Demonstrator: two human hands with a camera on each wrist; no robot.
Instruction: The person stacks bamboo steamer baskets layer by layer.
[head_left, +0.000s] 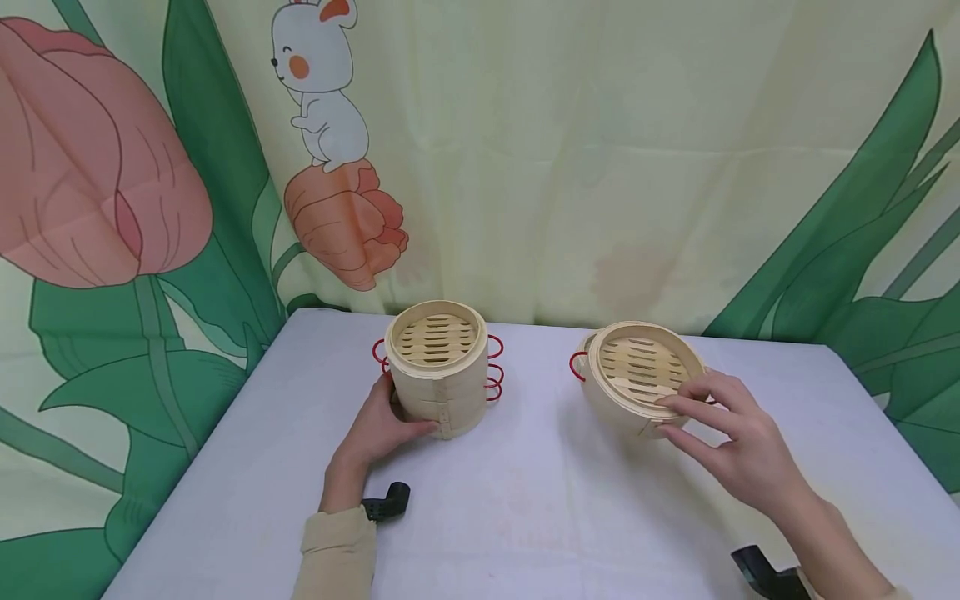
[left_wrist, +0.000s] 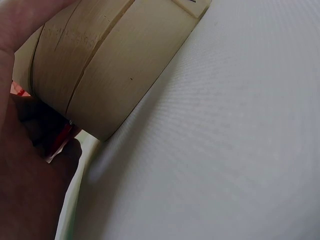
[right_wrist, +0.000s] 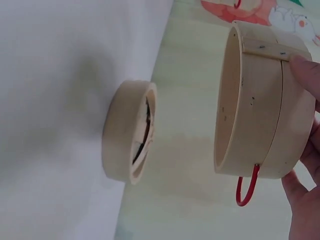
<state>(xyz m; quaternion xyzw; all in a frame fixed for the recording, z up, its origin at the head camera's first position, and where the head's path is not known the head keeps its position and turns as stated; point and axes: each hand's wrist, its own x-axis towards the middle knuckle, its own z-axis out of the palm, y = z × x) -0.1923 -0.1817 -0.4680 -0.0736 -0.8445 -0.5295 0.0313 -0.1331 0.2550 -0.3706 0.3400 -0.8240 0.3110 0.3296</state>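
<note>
On the left of the table stands a stack of round bamboo steamer baskets (head_left: 438,367) with a slatted top and red loop handles. My left hand (head_left: 378,425) grips its lower left side, thumb across the front; the left wrist view shows the stack's curved wall (left_wrist: 95,60) close up, its base on the cloth. My right hand (head_left: 727,442) pinches the near right rim of another bamboo steamer basket (head_left: 647,367), which hangs tilted in the air. Below it, in the right wrist view, a separate round bamboo basket (right_wrist: 117,132) rests on the table, mostly hidden in the head view.
A white cloth covers the table (head_left: 517,517). Directly behind its far edge hangs a curtain (head_left: 525,167) printed with a rabbit, tulips and leaves. A black wrist strap mount (head_left: 388,502) sticks out from the left wrist, and a similar black mount (head_left: 765,573) from the right.
</note>
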